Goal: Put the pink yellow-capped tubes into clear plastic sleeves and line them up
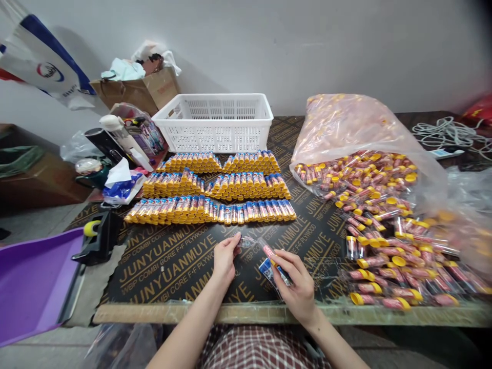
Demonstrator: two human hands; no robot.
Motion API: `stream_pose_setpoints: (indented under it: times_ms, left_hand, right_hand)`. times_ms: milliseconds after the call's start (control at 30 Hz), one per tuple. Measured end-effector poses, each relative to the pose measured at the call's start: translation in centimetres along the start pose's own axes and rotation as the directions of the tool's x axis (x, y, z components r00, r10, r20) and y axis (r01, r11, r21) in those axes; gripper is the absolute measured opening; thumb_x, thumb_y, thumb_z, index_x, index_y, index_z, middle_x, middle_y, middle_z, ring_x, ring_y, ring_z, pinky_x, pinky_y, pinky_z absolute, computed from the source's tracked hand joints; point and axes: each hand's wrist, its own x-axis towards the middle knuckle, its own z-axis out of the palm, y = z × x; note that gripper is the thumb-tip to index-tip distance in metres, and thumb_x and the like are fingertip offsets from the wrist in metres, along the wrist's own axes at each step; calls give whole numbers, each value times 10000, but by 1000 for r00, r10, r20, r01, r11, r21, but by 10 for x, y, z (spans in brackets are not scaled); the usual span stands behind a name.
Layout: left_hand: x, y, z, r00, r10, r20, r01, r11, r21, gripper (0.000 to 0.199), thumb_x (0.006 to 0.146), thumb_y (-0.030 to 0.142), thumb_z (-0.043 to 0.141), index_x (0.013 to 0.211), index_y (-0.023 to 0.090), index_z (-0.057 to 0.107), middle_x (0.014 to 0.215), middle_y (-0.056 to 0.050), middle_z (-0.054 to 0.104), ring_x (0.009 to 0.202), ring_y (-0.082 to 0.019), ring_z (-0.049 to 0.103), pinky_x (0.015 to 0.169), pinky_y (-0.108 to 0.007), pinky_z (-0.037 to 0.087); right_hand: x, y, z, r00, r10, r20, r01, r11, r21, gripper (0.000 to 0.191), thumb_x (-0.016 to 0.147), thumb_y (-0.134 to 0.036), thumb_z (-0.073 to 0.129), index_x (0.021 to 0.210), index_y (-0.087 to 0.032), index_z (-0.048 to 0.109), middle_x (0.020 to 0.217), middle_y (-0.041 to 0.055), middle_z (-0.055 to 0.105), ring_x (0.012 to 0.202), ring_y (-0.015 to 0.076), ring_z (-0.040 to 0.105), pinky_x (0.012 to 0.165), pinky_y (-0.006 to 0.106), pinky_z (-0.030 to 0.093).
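Note:
My left hand (226,256) pinches a small clear plastic piece (246,241), perhaps a wrapper, close to the end of a tube. Between the fingers of my right hand (295,279) is a small pink tube (267,249) with a yellow cap, tilted up to the left. Blue printed pieces (265,266) show beneath those same fingers; whether they are held or lie on the table I cannot tell. Beyond my hands, stacked tubes with blue labels and yellow caps form a front row (169,209), a middle row (246,185) and a back row (192,162).
Loose pink tubes (400,261) spill from a large plastic bag (346,123) at right. Behind the rows stands a white basket (215,134). A tape dispenser (100,236) and purple dustpan (34,282) are at left, with bottles (111,146) farther back.

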Motion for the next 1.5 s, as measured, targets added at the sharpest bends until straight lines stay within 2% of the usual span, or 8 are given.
stream_pose_setpoints:
  times_ms: [167,300,633,867,1000,1200,1300,1500]
  left_hand:
    - [-5,0,3,993,-34,116,38,999,-32,246,551,225,782,709,135,617,687,-23,675,600,-123,617,576,-244,513]
    - [-6,0,3,987,-79,140,85,996,-38,198,578,136,761,725,111,630,709,-43,685,603,-112,623,595,-229,521]
    - [-6,-1,1,982,-126,139,145,980,-133,207,582,224,796,648,103,641,659,-44,685,585,-109,622,648,-253,536]
    - [-6,-1,0,988,-107,108,122,983,-140,259,540,255,816,658,112,636,649,-25,675,564,-93,603,615,-229,522]
    - [-8,0,1,987,-88,136,101,991,-92,285,538,279,812,658,121,608,654,-17,667,566,-95,602,592,-222,507]
    - [-19,6,6,958,-73,279,77,997,-3,415,509,236,829,842,149,596,675,3,662,588,-108,612,607,-237,502]
    - [-26,7,7,926,-112,359,86,992,88,496,496,223,835,927,143,603,710,-22,680,585,-114,614,593,-234,494]
    - [-41,6,8,831,-246,499,111,952,284,328,598,332,777,775,77,671,681,-72,669,566,-115,597,570,-226,482]
  right_hand:
    - [0,1,2,1000,28,1,-28,1000,-1,478,814,-22,528,1225,-266,538,1086,80,599,1008,198,580,866,379,509]
    - [-1,1,2,999,35,4,-35,999,-10,465,813,-20,527,1216,-252,548,1078,88,606,1011,201,579,870,385,510]
    - [-7,5,7,1000,14,-24,-15,1000,-26,478,794,-4,537,1197,-261,562,1076,81,595,1004,195,585,864,366,515]
    - [-11,3,11,998,-20,61,19,1000,19,457,792,1,518,1169,-249,578,1069,81,609,993,187,598,857,348,517]
    - [-11,3,9,994,51,97,-60,994,87,384,801,-50,527,1118,-252,602,1070,77,612,988,195,600,856,364,513]
    - [-9,13,6,970,150,193,-182,970,160,340,847,-82,452,1094,-260,604,1049,68,598,983,183,595,858,362,509]
    - [-6,20,6,967,135,218,-164,979,122,518,775,-85,523,1260,-259,474,1132,90,527,1045,209,558,886,391,498]
    - [8,22,3,945,73,318,-139,972,189,816,636,-82,530,1389,-241,259,1425,116,287,1265,278,385,978,448,428]
